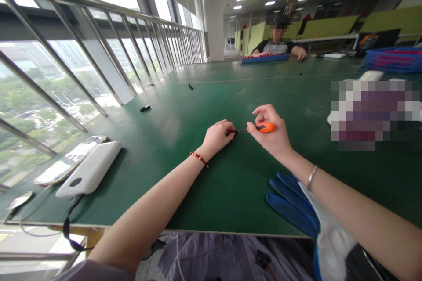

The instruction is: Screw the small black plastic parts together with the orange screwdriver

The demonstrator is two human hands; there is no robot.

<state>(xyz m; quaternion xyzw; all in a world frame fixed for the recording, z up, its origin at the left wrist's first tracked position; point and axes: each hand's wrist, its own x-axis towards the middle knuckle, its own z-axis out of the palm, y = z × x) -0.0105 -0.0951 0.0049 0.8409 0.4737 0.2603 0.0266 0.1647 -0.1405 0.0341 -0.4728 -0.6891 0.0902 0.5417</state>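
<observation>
On the green tabletop, my left hand [219, 137] has its fingers closed on a small black part [231, 132]. My right hand [271, 134] holds a screwdriver with an orange and black handle [266, 127], thumb and palm around it and some fingers curled above. The thin shaft points left, and its tip meets or nearly meets the black part; the exact contact is too small to tell. A blue and white glove [293, 202] lies beneath my right forearm.
A white power bank [90, 169] and a phone [70, 160] lie at the left, beside a metal railing [132, 22]. Small black pieces [145, 108] lie farther back. Across the table a person sits behind a blue tray [264, 59]; a blue basket [394, 60] stands at the right.
</observation>
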